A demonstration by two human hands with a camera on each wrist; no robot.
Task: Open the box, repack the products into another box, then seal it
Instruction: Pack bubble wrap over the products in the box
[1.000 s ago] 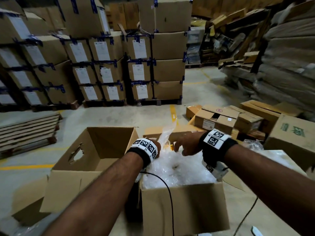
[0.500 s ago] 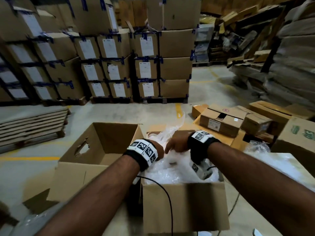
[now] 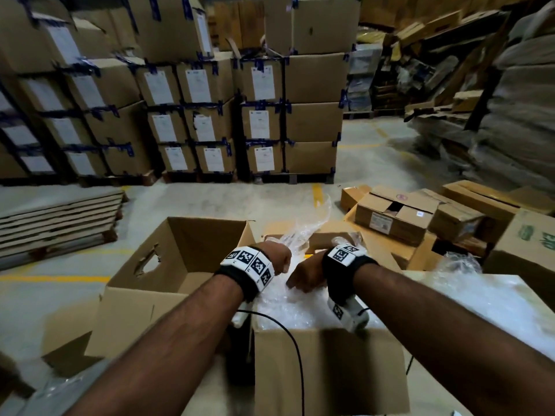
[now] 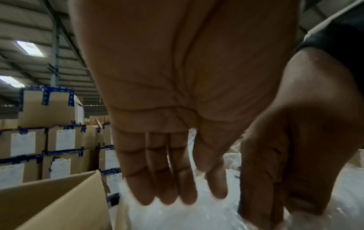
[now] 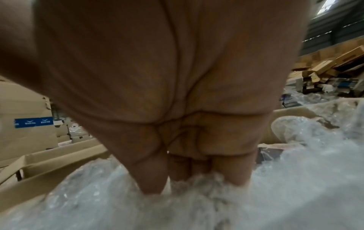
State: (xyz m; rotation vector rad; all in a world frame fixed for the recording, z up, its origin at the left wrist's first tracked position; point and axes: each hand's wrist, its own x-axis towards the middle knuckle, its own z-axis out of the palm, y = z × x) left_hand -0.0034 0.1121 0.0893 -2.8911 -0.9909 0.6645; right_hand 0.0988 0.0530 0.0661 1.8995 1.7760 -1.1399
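An open cardboard box point(image 3: 330, 370) right in front of me is filled to the brim with clear bubble wrap point(image 3: 294, 310); what lies under it is hidden. My left hand point(image 3: 279, 259) hangs over the box's far left part, its straight fingers point(image 4: 167, 186) pointing down and touching the bubble wrap point(image 4: 197, 217). Close beside it, my right hand point(image 3: 306, 274) pushes its fingertips point(image 5: 151, 179) into the bubble wrap point(image 5: 275, 194). A second open box point(image 3: 195, 244), empty as far as I can see, stands directly to the left.
Pallets of taped, labelled cartons point(image 3: 210, 115) form a wall behind. Flat pallets point(image 3: 60, 217) lie at the left. Loose cartons point(image 3: 396, 217) and a green-printed box point(image 3: 528, 250) crowd the right. More plastic wrap point(image 3: 480, 298) lies on the surface at my right.
Both hands have drawn closer together and nearer to me over the bubble wrap; the right hand slid left and pushed its fingertips down into it.
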